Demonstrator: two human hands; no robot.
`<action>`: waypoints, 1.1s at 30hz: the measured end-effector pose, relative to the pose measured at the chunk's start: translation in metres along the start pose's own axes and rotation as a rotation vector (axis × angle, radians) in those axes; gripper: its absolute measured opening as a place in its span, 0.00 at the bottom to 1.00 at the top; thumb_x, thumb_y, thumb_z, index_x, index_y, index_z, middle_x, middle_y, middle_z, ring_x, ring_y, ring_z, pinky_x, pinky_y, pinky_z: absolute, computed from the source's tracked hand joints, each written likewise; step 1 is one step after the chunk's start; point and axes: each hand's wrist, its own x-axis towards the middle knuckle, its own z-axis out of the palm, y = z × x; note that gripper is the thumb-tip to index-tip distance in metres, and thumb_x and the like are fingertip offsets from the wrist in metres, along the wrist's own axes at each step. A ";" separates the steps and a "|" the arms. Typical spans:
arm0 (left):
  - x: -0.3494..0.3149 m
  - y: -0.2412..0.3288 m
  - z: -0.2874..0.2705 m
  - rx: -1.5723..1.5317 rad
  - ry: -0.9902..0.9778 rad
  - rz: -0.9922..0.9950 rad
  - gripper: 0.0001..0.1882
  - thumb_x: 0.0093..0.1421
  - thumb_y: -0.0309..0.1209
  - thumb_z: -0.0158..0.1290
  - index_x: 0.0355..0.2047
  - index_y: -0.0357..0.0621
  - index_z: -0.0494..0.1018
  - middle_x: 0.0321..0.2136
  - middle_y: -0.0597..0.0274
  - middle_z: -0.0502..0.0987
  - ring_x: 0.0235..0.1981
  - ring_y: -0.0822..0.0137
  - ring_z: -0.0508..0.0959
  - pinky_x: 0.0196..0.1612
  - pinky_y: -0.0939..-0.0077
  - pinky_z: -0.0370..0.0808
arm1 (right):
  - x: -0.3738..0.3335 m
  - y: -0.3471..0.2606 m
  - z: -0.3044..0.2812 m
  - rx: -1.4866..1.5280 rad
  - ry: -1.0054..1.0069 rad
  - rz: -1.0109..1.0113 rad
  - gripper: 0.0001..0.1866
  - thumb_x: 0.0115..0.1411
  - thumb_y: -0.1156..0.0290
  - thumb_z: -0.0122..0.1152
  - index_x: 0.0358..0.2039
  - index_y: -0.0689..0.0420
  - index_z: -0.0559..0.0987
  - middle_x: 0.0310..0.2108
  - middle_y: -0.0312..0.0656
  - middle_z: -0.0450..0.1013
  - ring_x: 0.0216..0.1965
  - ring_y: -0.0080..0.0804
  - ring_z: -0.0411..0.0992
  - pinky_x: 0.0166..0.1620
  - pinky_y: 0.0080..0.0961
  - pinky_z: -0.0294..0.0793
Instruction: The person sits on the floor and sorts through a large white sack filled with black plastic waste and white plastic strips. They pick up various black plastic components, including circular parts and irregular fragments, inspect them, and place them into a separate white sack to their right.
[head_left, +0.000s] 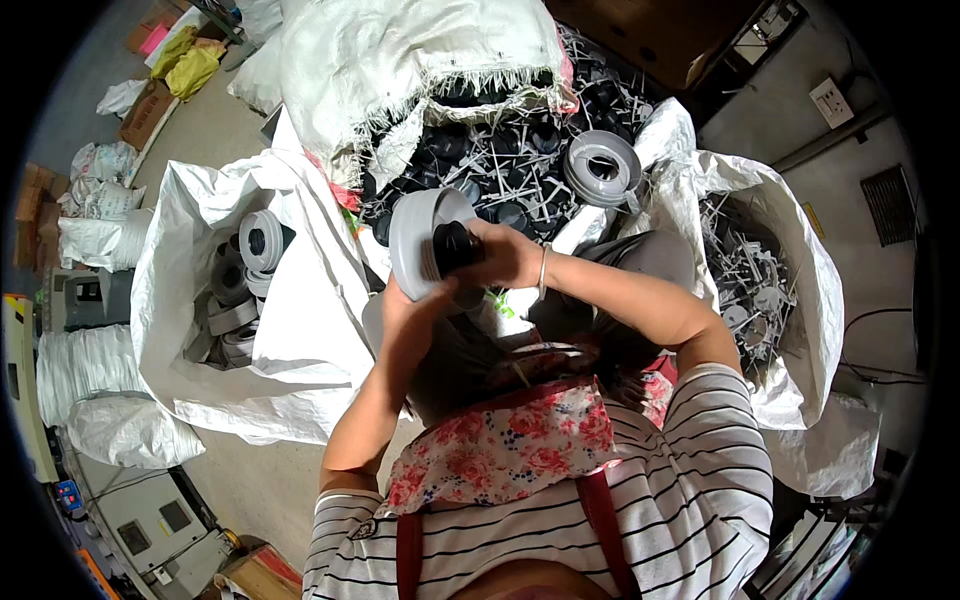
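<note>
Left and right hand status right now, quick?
Left hand: holding the grey ring at its near edge, fingers mostly hidden.
Right hand: closed on the black piece.

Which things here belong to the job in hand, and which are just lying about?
In use or likely so:
gray ring, in left hand
black part, in right hand
second ring on the mixed pile
open sack of gray rings
open sack of thin pieces

Apparently just lying about:
yellow bags
cardboard box
stacked white sacks
</note>
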 end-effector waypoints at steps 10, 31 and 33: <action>-0.019 -0.005 -0.013 0.590 0.008 0.347 0.28 0.44 0.26 0.62 0.48 0.39 0.66 0.39 0.59 0.73 0.40 0.67 0.74 0.43 0.73 0.71 | -0.001 -0.008 0.005 0.285 -0.180 0.072 0.28 0.60 0.45 0.46 0.40 0.60 0.74 0.29 0.44 0.75 0.17 0.32 0.71 0.19 0.24 0.69; 0.091 -0.065 -0.042 -0.745 -0.126 -0.398 0.15 0.61 0.37 0.49 0.42 0.40 0.71 0.32 0.61 0.74 0.38 0.69 0.74 0.40 0.75 0.71 | 0.010 0.008 -0.027 -1.044 0.196 -0.844 0.03 0.49 0.74 0.57 0.26 0.57 0.77 0.24 0.43 0.72 0.29 0.46 0.72 0.31 0.37 0.72; 0.090 -0.043 -0.022 -0.535 0.115 -0.412 0.12 0.59 0.36 0.50 0.36 0.40 0.72 0.28 0.62 0.74 0.34 0.70 0.74 0.36 0.77 0.71 | 0.021 0.006 -0.042 -0.796 0.008 -0.800 0.05 0.51 0.73 0.57 0.30 0.57 0.78 0.25 0.44 0.73 0.30 0.46 0.72 0.32 0.36 0.73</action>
